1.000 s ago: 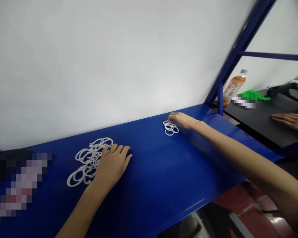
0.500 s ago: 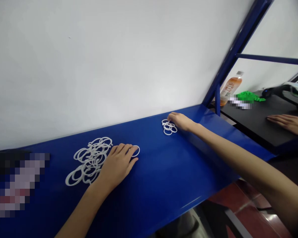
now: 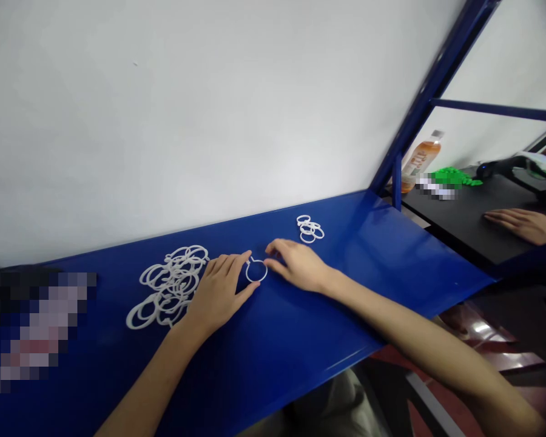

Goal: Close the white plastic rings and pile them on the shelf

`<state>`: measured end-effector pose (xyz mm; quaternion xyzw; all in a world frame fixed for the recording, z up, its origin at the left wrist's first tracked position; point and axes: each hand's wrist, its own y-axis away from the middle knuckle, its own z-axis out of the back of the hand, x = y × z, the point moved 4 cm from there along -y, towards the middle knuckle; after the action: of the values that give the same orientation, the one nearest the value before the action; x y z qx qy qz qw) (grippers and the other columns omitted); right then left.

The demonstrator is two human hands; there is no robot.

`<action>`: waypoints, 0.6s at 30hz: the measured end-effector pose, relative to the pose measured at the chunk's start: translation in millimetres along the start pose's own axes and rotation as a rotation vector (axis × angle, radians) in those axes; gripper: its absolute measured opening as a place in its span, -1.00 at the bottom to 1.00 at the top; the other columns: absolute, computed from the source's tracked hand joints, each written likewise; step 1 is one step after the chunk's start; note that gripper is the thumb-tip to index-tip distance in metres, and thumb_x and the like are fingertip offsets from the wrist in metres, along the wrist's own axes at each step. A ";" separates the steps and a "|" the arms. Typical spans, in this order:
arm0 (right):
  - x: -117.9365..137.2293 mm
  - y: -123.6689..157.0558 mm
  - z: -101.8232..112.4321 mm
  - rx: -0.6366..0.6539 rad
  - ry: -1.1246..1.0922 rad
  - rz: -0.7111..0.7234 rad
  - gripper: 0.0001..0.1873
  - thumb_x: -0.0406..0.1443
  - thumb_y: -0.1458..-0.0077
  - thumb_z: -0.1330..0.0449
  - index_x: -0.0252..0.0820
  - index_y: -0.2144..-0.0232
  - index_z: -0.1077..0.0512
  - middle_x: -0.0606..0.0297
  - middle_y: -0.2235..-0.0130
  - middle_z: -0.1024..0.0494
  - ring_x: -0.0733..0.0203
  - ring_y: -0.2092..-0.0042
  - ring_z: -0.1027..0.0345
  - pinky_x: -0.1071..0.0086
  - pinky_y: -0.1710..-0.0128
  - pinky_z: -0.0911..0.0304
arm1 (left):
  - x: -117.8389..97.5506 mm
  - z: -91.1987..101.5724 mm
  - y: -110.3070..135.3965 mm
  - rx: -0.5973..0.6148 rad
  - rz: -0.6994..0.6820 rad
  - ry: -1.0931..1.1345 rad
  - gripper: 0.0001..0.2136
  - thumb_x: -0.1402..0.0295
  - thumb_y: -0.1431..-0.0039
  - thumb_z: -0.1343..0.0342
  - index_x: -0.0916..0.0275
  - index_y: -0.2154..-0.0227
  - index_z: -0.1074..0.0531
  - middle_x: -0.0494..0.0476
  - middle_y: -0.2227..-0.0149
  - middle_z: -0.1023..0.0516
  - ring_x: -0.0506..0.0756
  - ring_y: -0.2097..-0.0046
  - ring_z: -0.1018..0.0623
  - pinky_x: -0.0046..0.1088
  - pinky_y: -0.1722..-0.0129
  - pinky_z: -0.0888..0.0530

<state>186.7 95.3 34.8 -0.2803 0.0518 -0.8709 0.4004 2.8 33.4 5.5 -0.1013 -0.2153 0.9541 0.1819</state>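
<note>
Blue bench [image 3: 291, 340] against a white wall [image 3: 209, 109]

Large pile of white rings [image 3: 170, 285] lies toward the bench's left end. Left hand [image 3: 221, 294], flat and spread, and right hand [image 3: 295, 264], loosely curled, flank a lone ring [image 3: 256, 271] mid-bench, fingertips at its edge; whether either grips it, cannot tell. Smaller pile of rings [image 3: 309, 229] sits near the back edge. Bottle [image 3: 421, 162] beyond the far right corner, label unreadable.

Loose ring: a thin white plastic ring [image 3: 256, 273] with a small tab at its top lies flat on a blue metal shelf [image 3: 327, 321], between the left hand [image 3: 218, 294] and the right hand [image 3: 298, 265].

Large pile: a tangled heap of overlapping white rings [image 3: 173, 285], varied in size, lies flat just beside the left hand.

Small pile: a tight cluster of white rings [image 3: 308, 230] lies near the shelf's back edge, beyond the right hand.
</note>
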 end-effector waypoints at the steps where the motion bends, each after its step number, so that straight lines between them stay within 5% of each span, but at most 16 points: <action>1: 4.2 3.0 -9.6 0.037 -0.045 -0.030 -0.77 -0.18 -0.31 -0.16 -0.19 0.08 -0.38 0.19 0.18 -0.57 0.16 0.19 -0.45 0.33 0.22 -0.31 | -2.7 1.7 0.0 -0.029 -0.020 0.004 -0.51 0.08 -0.30 -0.05 0.24 -0.18 -0.27 0.27 -0.04 -0.53 0.26 -0.06 -0.49 -0.09 -0.10 -0.39; 6: 2.4 10.1 -25.6 0.009 -0.227 -0.109 -0.90 -0.31 -0.32 -0.12 -0.17 0.15 -0.42 0.30 0.28 -0.59 0.27 0.31 -0.46 0.43 0.29 -0.26 | -12.1 6.9 0.1 -0.099 -0.094 0.058 -0.53 0.04 -0.30 -0.05 0.23 -0.13 -0.30 0.22 0.02 -0.56 0.22 -0.01 -0.51 -0.15 -0.04 -0.40; 12: 0.4 13.3 -18.7 0.044 -0.324 -0.022 -0.91 -0.31 -0.31 -0.17 -0.18 0.19 -0.47 0.35 0.36 -0.59 0.31 0.35 -0.45 0.48 0.30 -0.25 | -10.6 6.2 -2.8 -0.075 -0.104 0.220 -0.81 0.21 -0.38 -0.01 0.16 0.17 -0.45 0.06 0.21 -0.61 0.11 0.15 -0.53 -0.26 0.05 -0.39; 18: 3.2 15.3 -23.1 0.074 -0.353 0.100 -0.88 -0.32 -0.32 -0.15 -0.18 0.15 -0.49 0.29 0.26 -0.63 0.28 0.24 -0.50 0.46 0.20 -0.29 | -12.4 10.3 -3.8 -0.115 -0.133 0.272 -0.83 0.30 -0.36 -0.03 0.17 0.34 -0.46 0.01 0.34 -0.58 0.07 0.25 -0.50 -0.32 0.13 -0.37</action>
<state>183.1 79.6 12.1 -0.4108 -0.0375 -0.7887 0.4559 12.5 27.9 17.8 -0.2253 -0.2491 0.9036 0.2660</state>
